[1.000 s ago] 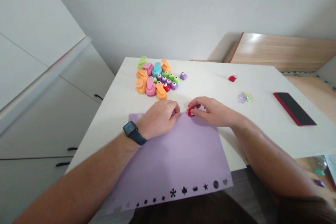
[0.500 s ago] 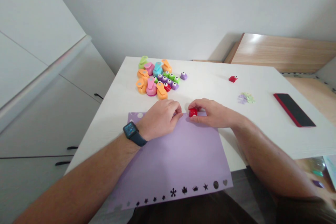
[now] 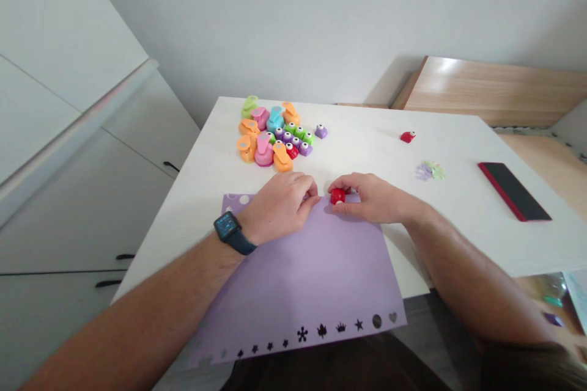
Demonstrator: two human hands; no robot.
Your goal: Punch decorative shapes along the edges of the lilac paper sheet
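White tabletop (image 3: 367,153), with a lilac paper sheet (image 3: 298,293) at six o'clock, likely light and floppy. Small red craft punch (image 3: 338,196), probably stiff plastic, at the sheet's twelve o'clock edge, clasped by right hand (image 3: 373,198); best pinched by its sides. Left hand (image 3: 277,208) curled over the paper, grip unclear.

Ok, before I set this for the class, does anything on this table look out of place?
One small red craft punch sits alone, away from the cluster of punches, and a little heap of paper cut-outs lies loose nearby. The purple paper sheet also hangs over the table's near edge.
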